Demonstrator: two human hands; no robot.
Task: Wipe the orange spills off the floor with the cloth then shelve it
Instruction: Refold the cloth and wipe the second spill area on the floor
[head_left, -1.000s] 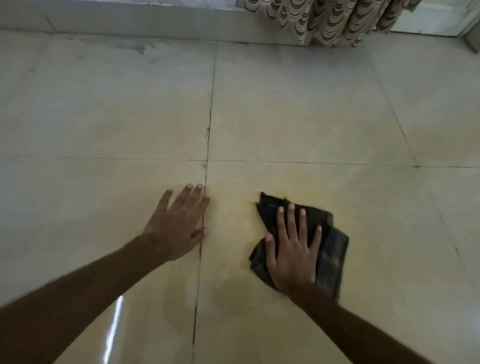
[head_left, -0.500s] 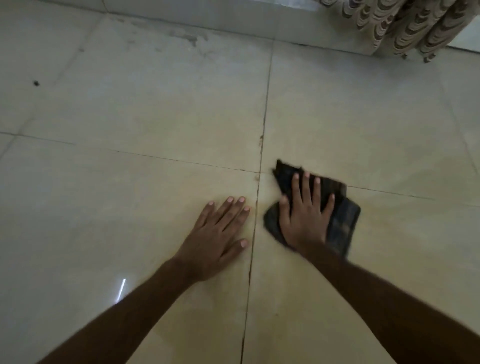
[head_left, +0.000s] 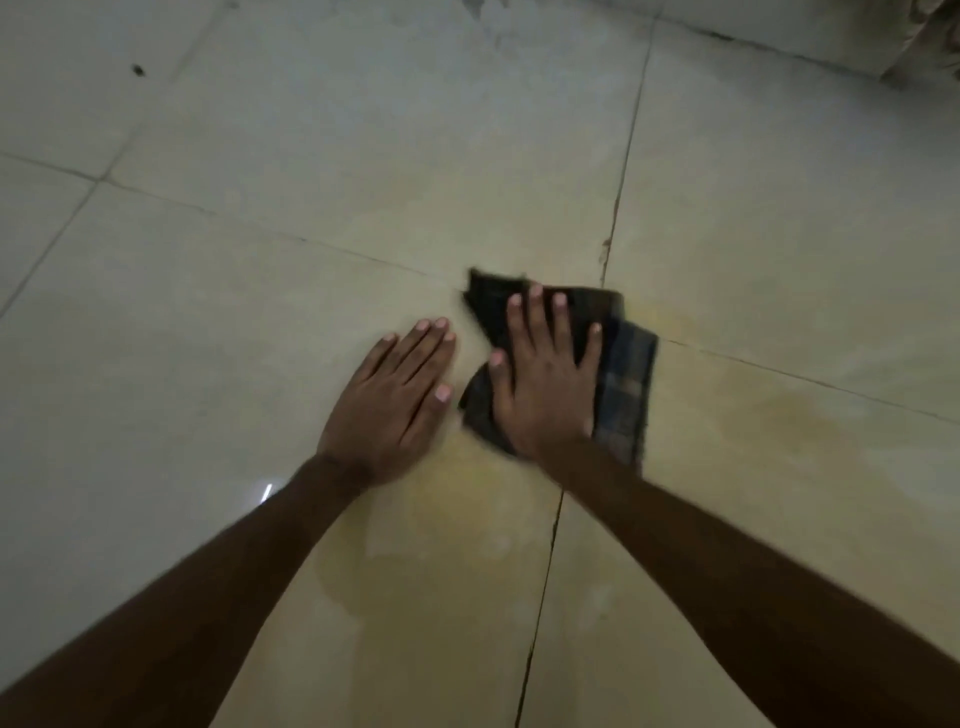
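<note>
A dark checked cloth (head_left: 626, 384) lies folded on the pale tiled floor (head_left: 363, 182), over the crossing of the tile joints. My right hand (head_left: 545, 379) presses flat on it with straight, spread fingers. My left hand (head_left: 395, 400) rests flat on the floor just left of the cloth, apart from it. A faint orange-yellow film (head_left: 779, 415) tints the tiles to the right of the cloth, and another patch of orange film (head_left: 441, 519) lies below my hands.
A low wall base (head_left: 779, 31) runs along the top right, with a bit of patterned curtain (head_left: 930, 57) at the corner. A small dark speck (head_left: 138, 69) sits on the tile at the upper left. No shelf is in view.
My right hand has slid the cloth forward and left, onto the tile-joint crossing. My left hand now lies closer to the cloth. The view has shifted left, so the curtain is nearly out of frame.
</note>
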